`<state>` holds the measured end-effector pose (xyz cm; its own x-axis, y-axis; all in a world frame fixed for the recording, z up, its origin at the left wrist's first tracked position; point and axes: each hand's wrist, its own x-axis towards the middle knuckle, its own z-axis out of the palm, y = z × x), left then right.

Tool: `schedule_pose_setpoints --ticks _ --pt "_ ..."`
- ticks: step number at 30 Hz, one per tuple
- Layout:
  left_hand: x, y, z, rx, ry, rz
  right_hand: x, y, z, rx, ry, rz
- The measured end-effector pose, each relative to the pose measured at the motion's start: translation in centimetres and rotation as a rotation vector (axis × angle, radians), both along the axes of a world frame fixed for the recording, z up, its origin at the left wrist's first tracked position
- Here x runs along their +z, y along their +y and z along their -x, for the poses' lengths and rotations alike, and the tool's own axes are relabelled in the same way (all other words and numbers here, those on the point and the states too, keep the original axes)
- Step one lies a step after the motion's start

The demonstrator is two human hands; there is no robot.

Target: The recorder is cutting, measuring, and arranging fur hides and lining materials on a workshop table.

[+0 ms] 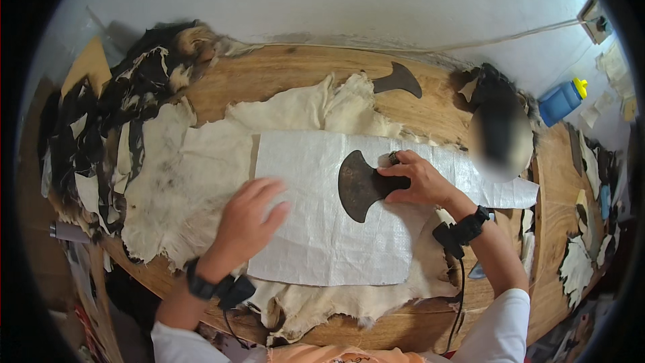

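A dark metal blade [357, 187] with a wide curved edge lies flat over a white woven plastic sheet [322, 255]. My right hand [424, 178] grips the blade's narrow end, thumb on the near side and fingers on the far side. Under the sheet spreads a pale hide [171, 168] with a rough, ragged rim and some grey patches. Over the sheet's left edge is my left hand [247, 220], slightly smeared by motion, its thumb apart from the fingers and nothing in it. Each wrist wears a black strapped device with a cable.
A second flared blade [400, 82] rests on the wooden table [269, 67] behind the hide. Dark furry scraps [144, 81] pile up at left. At right stand a blue bottle [560, 104] with a yellow cap and more hide scraps [578, 265]. A blurred round patch hides the table's right-rear part.
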<state>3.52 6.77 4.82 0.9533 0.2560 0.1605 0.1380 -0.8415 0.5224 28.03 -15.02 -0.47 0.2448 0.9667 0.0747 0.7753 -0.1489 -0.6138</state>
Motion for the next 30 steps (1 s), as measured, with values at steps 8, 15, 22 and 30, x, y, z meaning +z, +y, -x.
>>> schedule_pose_setpoints --ticks 8,15,22,30 --pt "-7.1 0.8 -8.2 -0.210 0.070 -0.265 0.6 0.3 0.3 -0.013 0.054 0.059" --pt "-7.2 0.8 -8.5 -0.177 0.074 -0.276 0.1 0.3 0.2 0.000 0.026 -0.023" --pt "-8.8 1.5 -8.5 -0.183 0.022 -0.270 0.4 1.6 1.1 0.008 0.001 0.030" --pt "-8.6 1.1 -8.4 -0.170 -0.017 -0.283 -2.4 -5.2 -0.3 -0.352 -0.334 0.186"
